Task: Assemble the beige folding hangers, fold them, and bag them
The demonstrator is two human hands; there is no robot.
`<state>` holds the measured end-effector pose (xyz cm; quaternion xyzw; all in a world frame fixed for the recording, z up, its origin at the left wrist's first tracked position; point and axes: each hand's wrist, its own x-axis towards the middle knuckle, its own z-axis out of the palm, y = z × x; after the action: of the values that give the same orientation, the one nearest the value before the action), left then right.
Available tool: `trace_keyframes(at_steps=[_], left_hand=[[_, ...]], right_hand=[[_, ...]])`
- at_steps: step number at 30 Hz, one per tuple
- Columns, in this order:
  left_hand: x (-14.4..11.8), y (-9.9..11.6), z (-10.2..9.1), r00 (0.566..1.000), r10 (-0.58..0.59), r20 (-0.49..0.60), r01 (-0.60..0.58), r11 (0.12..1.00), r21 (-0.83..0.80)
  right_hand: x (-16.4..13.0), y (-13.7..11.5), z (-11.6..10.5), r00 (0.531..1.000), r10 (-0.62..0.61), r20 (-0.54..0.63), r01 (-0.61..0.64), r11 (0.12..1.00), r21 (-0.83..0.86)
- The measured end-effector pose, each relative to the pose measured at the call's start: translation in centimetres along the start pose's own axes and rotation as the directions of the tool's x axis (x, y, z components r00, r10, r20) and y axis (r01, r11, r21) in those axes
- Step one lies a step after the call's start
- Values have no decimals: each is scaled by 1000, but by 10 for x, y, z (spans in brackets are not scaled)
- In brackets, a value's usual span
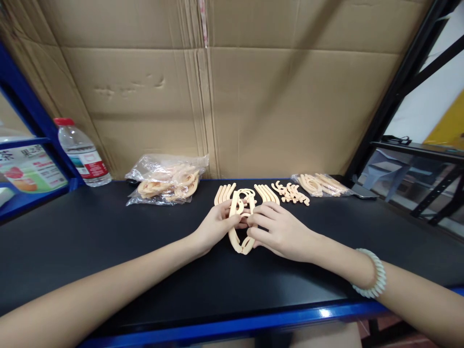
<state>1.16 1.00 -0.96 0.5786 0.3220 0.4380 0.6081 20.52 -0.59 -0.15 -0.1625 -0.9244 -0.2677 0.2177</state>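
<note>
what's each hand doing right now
left hand: shut on the peach curved plastic piece
right hand: shut on the same piece

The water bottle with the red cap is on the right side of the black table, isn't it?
Not quite. The head view shows the water bottle with the red cap on the left side of the black table, beyond the left hand, not on the right.

We are in a small workshop or packing station, not a home. We see a black bench (108, 241) with a blue metal edge, set into blue and black shelving frames (406, 82). Flattened cardboard sheets (253, 96) line the back wall. Batches of identical peach plastic parts (290, 192) lie sorted in rows, with more in clear plastic bags (166, 181), which points to piecework assembly.
</note>
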Motion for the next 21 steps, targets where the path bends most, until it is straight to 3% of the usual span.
trace_keyframes(at_steps=[3, 7, 11, 17, 21], left_hand=[[-1, 0, 0, 997, 22, -80, -11, 991, 136], [-1, -2, -2, 980, 60, -188, -27, 984, 174], [1, -3, -3, 988, 38, -149, -14, 987, 160], [0, -3, -1, 996, 52, -71, -36, 976, 214], [-2, -1, -1, 998, 51, -26, -43, 970, 241]], right_hand=[[0, 2, -2, 1000, -3, -7, 3, 998, -68], [-2, 5, -1, 998, 57, 29, -53, 991, -120], [-4, 8, 3, 996, 87, 10, -84, 981, -175], [-2, 8, 1, 998, -7, -57, -8, 967, -255], [0, 7, -2, 995, -88, -41, 74, 960, -268]])
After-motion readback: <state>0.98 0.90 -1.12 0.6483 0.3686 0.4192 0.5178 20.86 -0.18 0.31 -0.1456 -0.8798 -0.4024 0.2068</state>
